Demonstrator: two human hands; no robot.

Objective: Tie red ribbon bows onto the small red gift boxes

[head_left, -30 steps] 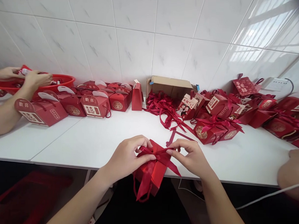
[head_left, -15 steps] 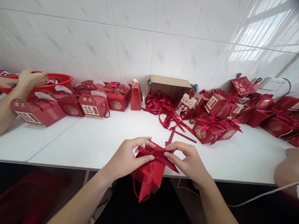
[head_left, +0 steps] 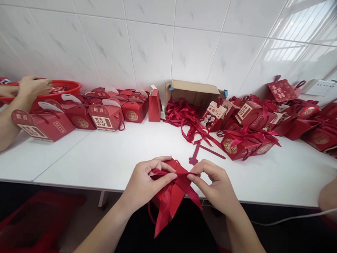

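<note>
I hold a small red gift box at the front edge of the white table. A red satin ribbon crosses its top and hangs down in loose tails. My left hand is closed, pinching the ribbon on the left side of the box top. My right hand is closed too, pinching the ribbon on the right side. The two pinches almost meet above the box.
Finished red boxes line the back left. A cardboard carton spills loose red ribbons. More ribboned boxes pile up at the right. Another person's hands reach into a red basin at far left. Someone's arm shows at right.
My hands have drawn the ribbon tighter across the box top, and the box has tipped a little lower over the table edge. The view has shifted slightly.
</note>
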